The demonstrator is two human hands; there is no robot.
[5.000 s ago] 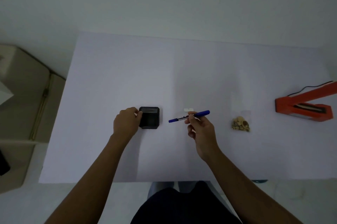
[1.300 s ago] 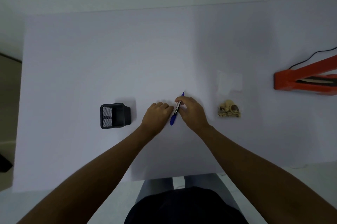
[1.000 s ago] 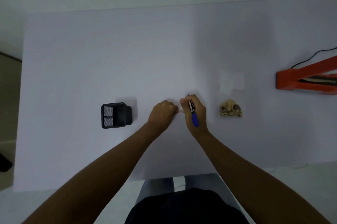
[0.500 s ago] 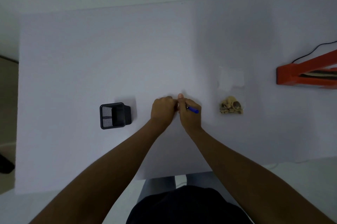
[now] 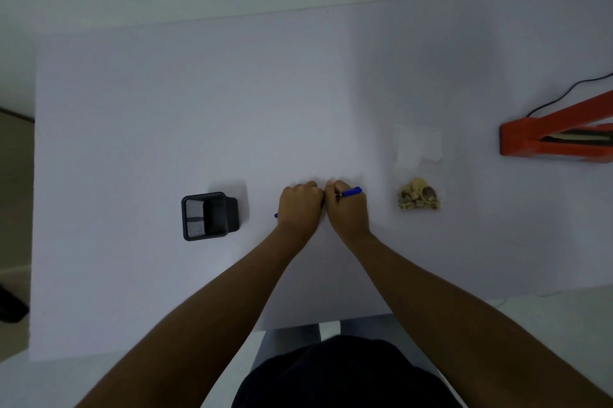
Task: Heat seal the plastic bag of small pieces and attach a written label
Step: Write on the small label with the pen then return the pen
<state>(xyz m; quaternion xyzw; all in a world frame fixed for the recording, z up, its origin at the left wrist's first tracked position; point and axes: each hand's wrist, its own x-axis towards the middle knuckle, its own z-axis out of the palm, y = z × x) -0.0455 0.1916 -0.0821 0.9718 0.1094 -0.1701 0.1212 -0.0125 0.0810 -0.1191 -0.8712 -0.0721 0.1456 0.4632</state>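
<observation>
My two hands meet knuckle to knuckle at the table's middle. My right hand (image 5: 348, 213) grips a blue pen (image 5: 351, 192) whose rear end points right. My left hand (image 5: 300, 207) is closed, and a small blue piece, apparently the pen cap (image 5: 276, 215), pokes out at its left side. The small white label is hidden under my fingers. To the right lies the clear plastic bag (image 5: 418, 149), flat on the table, with beige small pieces (image 5: 418, 199) bunched at its near end. The orange heat sealer (image 5: 530, 140) sits at the far right, its arm raised.
A black mesh pen holder (image 5: 207, 216) stands left of my hands. The sealer's black cable (image 5: 564, 95) runs off the right edge. The white table (image 5: 199, 92) ends just in front of my body.
The pen swung in my right hand until its rear points right. My hands closed up against each other, and a blue tip now shows beside my left hand.
</observation>
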